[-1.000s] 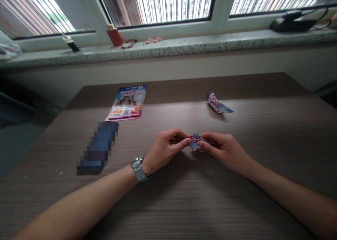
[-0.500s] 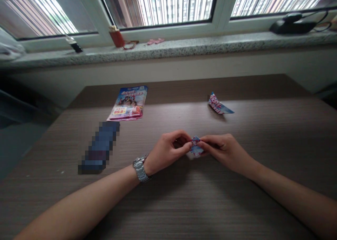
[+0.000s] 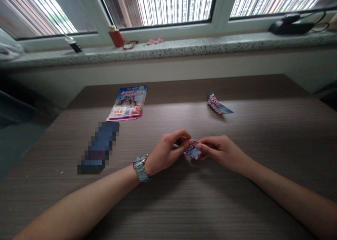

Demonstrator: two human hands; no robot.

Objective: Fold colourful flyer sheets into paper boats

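Note:
Between my two hands is a small piece of folded paper (image 3: 193,153), printed in blue, white and red. My left hand (image 3: 171,149) pinches its left side between thumb and fingers; a silver watch is on that wrist. The right edge of the paper is gripped by the thumb and forefinger of my right hand (image 3: 219,149). My fingertips cover parts of the paper, so its full shape is hidden. Farther back on the table lies another folded paper (image 3: 219,106) with the same kind of print, its sides angled up off the surface.
A stack of printed flyers (image 3: 128,103) lies at the back left of the wooden table (image 3: 163,205). Nearer me is a dark, pixelated oblong object (image 3: 99,147). On the stone windowsill (image 3: 200,47) stand a red container (image 3: 116,37) and a black device with cables (image 3: 291,24).
The paper in my hands has turned and tilted, showing more of its surface to the left and lower. My right hand has shifted slightly left. The other things stay put.

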